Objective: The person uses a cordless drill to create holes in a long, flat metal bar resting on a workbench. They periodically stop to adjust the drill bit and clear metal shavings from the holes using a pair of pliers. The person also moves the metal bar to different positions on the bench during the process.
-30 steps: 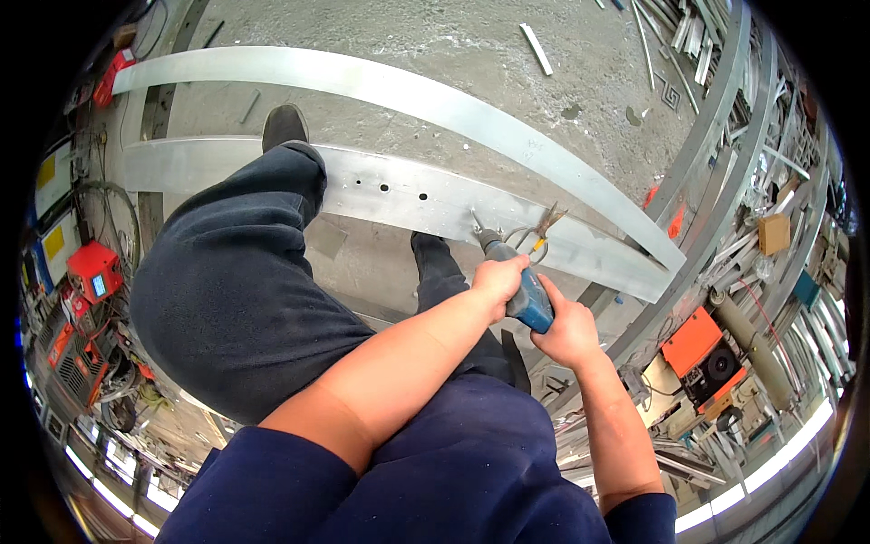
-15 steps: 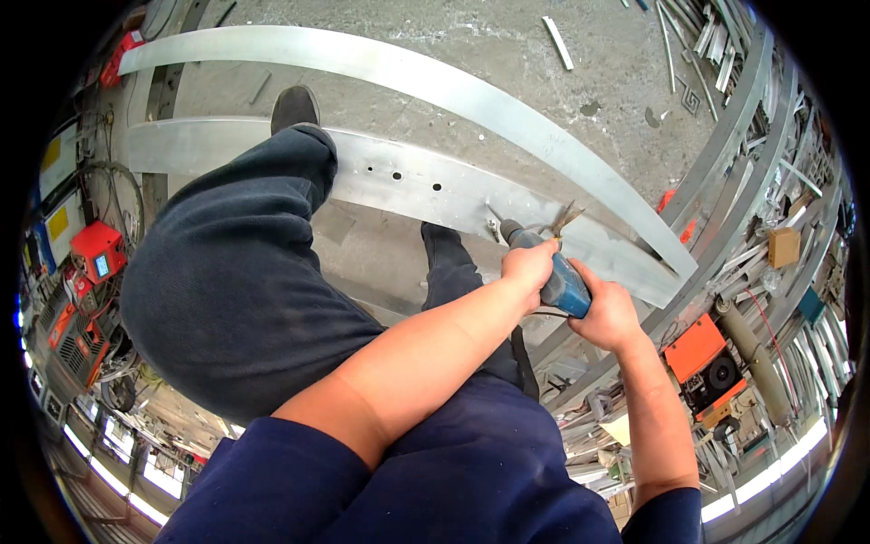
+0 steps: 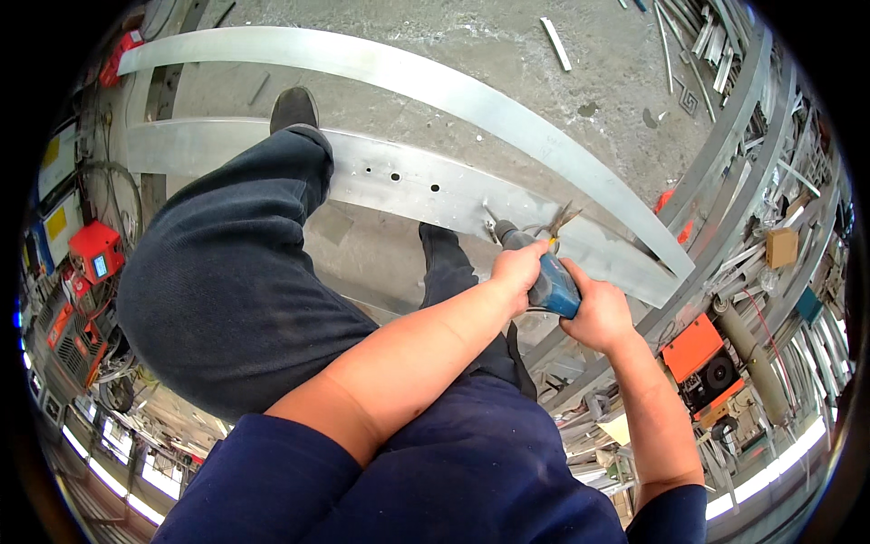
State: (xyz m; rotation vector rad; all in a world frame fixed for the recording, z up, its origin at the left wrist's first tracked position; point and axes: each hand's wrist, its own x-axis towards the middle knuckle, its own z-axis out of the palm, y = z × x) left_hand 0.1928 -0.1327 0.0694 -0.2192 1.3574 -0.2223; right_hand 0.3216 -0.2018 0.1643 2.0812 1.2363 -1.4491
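Note:
Both of my hands are closed on a blue power drill (image 3: 555, 288). My left hand (image 3: 520, 272) grips its side near the front, and my right hand (image 3: 598, 310) wraps round its rear end. The drill bit points up and left at a flat metal bar (image 3: 480, 189), its tip at or just above the surface. Metal shavings (image 3: 560, 222) gather beside the chuck. Further left along the bar are a few dark round holes (image 3: 395, 177). My left shoe (image 3: 294, 109) is on or just beyond the bar.
A second curved-looking metal strip (image 3: 408, 71) lies beyond the bar. Steel beams (image 3: 739, 172) and scrap metal pieces (image 3: 725, 45) are on the right, with an orange machine (image 3: 696, 349) nearby. A red box with a screen (image 3: 96, 251) stands at left.
The drill and both hands have shifted slightly left, and the bit has tilted a little. The metal bar looks unmoved.

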